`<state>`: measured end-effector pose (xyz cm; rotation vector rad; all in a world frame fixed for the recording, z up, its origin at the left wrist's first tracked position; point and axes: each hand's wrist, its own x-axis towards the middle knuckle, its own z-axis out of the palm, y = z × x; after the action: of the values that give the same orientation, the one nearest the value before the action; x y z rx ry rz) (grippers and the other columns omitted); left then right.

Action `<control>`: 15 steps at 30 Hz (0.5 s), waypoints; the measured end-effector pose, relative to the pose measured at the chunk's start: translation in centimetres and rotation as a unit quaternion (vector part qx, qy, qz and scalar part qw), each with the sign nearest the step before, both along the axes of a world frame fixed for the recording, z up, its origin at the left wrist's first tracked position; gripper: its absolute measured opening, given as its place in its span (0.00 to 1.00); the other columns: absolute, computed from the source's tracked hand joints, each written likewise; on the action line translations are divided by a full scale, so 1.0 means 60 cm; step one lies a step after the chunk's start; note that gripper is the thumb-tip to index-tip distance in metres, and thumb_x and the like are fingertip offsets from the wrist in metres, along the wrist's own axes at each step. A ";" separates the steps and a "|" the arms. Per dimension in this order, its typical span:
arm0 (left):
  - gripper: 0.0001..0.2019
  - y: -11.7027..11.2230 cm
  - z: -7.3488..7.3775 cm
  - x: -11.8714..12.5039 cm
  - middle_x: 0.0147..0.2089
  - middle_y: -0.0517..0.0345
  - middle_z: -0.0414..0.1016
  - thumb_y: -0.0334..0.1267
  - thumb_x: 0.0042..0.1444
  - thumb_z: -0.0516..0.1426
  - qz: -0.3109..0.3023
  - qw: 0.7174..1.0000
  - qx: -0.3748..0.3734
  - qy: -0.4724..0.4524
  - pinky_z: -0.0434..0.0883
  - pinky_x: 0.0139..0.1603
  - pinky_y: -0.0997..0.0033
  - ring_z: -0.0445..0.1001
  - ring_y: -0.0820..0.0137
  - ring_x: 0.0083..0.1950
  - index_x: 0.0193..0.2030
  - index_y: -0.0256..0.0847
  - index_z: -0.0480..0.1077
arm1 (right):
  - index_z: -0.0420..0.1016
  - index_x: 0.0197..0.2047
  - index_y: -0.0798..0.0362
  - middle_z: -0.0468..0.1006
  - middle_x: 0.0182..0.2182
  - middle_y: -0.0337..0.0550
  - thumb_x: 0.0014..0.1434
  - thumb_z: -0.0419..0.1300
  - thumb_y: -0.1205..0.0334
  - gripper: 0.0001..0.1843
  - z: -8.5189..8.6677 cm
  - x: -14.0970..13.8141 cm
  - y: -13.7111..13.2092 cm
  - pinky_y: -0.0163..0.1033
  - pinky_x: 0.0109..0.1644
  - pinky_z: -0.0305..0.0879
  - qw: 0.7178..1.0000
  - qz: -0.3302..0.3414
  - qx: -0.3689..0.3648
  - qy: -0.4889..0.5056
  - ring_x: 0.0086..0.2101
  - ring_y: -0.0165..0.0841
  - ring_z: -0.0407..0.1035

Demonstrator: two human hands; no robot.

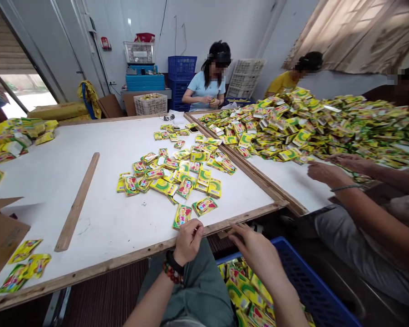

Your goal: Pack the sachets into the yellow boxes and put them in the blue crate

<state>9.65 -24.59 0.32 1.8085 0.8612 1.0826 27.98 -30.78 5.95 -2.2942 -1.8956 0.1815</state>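
Note:
My left hand [189,240] is at the wooden front edge of the table, fingers curled in and thumb pressed against them. Whatever it may hold is hidden. Just beyond it lies a small yellow-green carton [181,216], with another carton [204,206] to its right. A loose pile of similar cartons [163,185] spreads across the white tabletop. My right hand [255,245] hovers beside the table edge, above a blue plastic basket [293,263]. Its fingers are apart, and I see nothing between them. Inside the basket are many cartons [247,290].
A wooden strip [77,202] lies across the table at left, near a cardboard box [5,234] and several packets [37,265]. Right of a wooden divider [238,168] rises a large carton heap [303,120]. A co-worker's hands [327,175] work there; another person [207,81] sits opposite.

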 end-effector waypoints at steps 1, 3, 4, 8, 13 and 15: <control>0.17 0.000 -0.002 0.001 0.26 0.59 0.66 0.45 0.65 0.46 0.010 1.000 0.003 0.001 0.61 0.33 0.72 0.66 0.70 0.30 0.29 0.40 0.64 | 0.73 0.56 0.54 0.75 0.54 0.56 0.59 0.52 0.72 0.23 -0.004 -0.011 0.037 0.45 0.50 0.70 0.999 0.043 0.008 -0.013 0.54 0.47 0.69; 0.17 0.000 -0.006 0.003 0.25 0.60 0.66 0.44 0.66 0.45 0.034 0.999 0.009 -0.001 0.62 0.32 0.71 0.66 0.70 0.29 0.28 0.40 0.63 | 0.65 0.63 0.54 0.63 0.63 0.57 0.51 0.51 0.84 0.36 -0.011 -0.042 0.126 0.46 0.59 0.62 0.992 0.119 0.019 -0.034 0.63 0.46 0.57; 0.17 -0.001 -0.009 0.003 0.24 0.60 0.65 0.44 0.66 0.45 0.049 0.999 0.010 -0.005 0.62 0.32 0.71 0.66 0.71 0.28 0.28 0.40 0.63 | 0.62 0.65 0.53 0.59 0.65 0.58 0.48 0.51 0.86 0.41 -0.012 -0.059 0.171 0.50 0.62 0.58 0.987 0.154 0.015 -0.044 0.64 0.47 0.53; 0.15 -0.002 -0.022 -0.001 0.26 0.60 0.67 0.43 0.65 0.46 0.136 0.989 -0.018 -0.058 0.67 0.31 0.72 0.68 0.71 0.28 0.31 0.40 0.65 | 0.68 0.58 0.50 0.62 0.64 0.54 0.50 0.54 0.84 0.34 0.004 -0.108 0.297 0.60 0.64 0.48 0.964 0.260 0.029 -0.047 0.64 0.48 0.52; 0.23 0.003 -0.022 0.003 0.61 0.44 0.62 0.38 0.60 0.55 0.304 0.944 -0.024 -0.130 0.68 0.58 0.60 0.66 0.61 0.61 0.61 0.41 0.55 | 0.70 0.48 0.58 0.80 0.41 0.58 0.56 0.62 0.59 0.18 0.016 -0.113 0.261 0.51 0.52 0.64 0.979 0.188 0.073 -0.030 0.48 0.49 0.73; 0.35 0.005 -0.011 0.010 0.68 0.41 0.52 0.36 0.55 0.59 0.298 0.950 -0.009 -0.095 0.62 0.65 0.56 0.57 0.57 0.68 0.66 0.42 0.47 | 0.68 0.46 0.57 0.81 0.32 0.53 0.58 0.59 0.49 0.21 0.004 -0.115 0.206 0.43 0.39 0.68 0.985 0.130 0.096 0.052 0.36 0.45 0.76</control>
<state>10.25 -24.28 -0.36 1.4218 1.3341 1.5870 21.09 -18.42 6.22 -1.8752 -2.0536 0.1403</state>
